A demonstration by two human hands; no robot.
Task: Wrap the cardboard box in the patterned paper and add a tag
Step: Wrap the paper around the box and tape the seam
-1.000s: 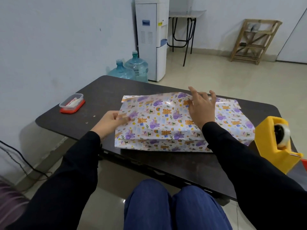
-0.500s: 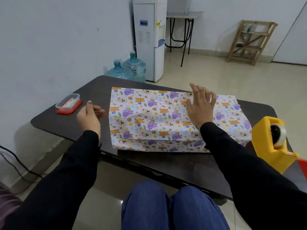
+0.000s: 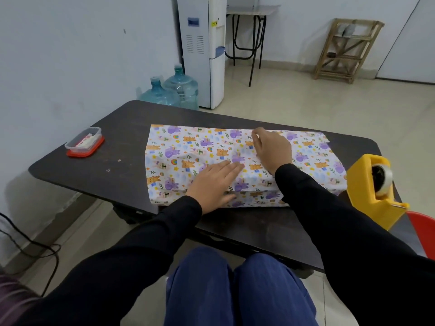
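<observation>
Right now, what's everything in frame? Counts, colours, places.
table: 1, dark brown, centre
paper: 1, white with purple and orange print, draped mid-table
tape dispenser: 1, yellow, table's right edge
tub: 1, clear on a red lid, table's left end
water bottles: 2, blue, floor beyond table
water dispenser: 1, white, by the bottles
side table: 1, black legs, back wall
rack: 1, wood, back right
cable: count unclear, black, floor left
red item: 1, right edge, cut off
legs: 2, blue trousers, bottom centre
left hand: 1, black sleeve, flat on paper's near side
right hand: 1, black sleeve, on paper's top, fingers bent
</observation>
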